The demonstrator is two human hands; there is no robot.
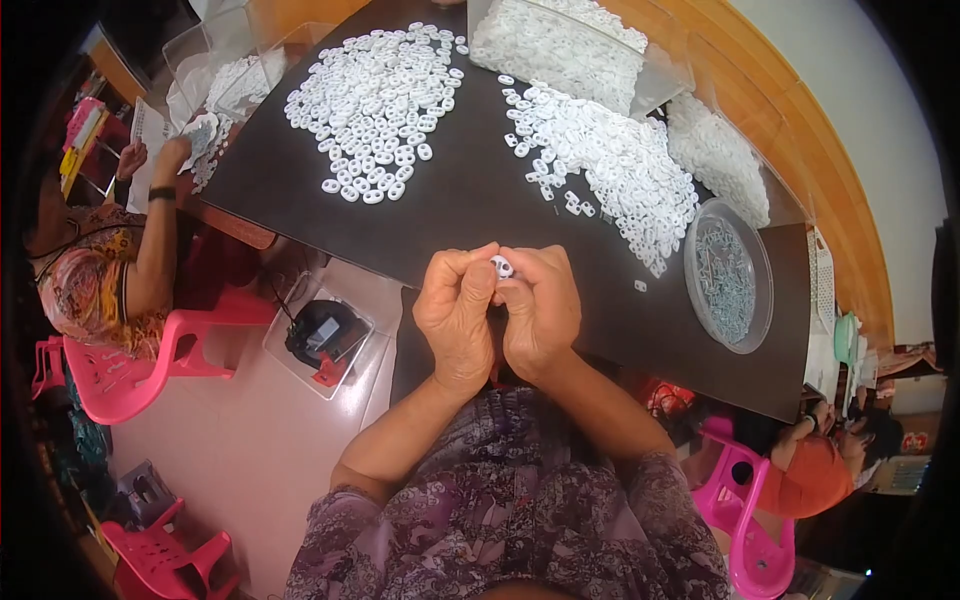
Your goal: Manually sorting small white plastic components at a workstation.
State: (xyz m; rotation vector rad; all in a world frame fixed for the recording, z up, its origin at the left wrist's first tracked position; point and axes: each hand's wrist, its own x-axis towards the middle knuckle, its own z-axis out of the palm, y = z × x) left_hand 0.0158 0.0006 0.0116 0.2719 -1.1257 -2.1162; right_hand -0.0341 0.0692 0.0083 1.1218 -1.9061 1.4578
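Note:
Close together over the table's near edge, my left hand (456, 310) and my right hand (541, 305) pinch a small white oval plastic piece with two holes (502, 267) between thumbs and fingertips. Both hands are closed on it, and the fingertips hide part of it. Beyond them on the dark table (480, 190) lies a loose pile of white two-holed oval pieces (375, 100), to the left. A heap of smaller white plastic pieces (620, 165) spreads on the right. At the right stands a round clear tub of small metal screws or pins (728, 285).
A clear bin of white pieces (560, 50) stands at the back, with another white heap (715, 150) beside it. One person (110, 270) works at the left, another (810, 470) sits at the right. Pink chairs (150, 370) and a clear tray with a black device (325, 335) are on the floor.

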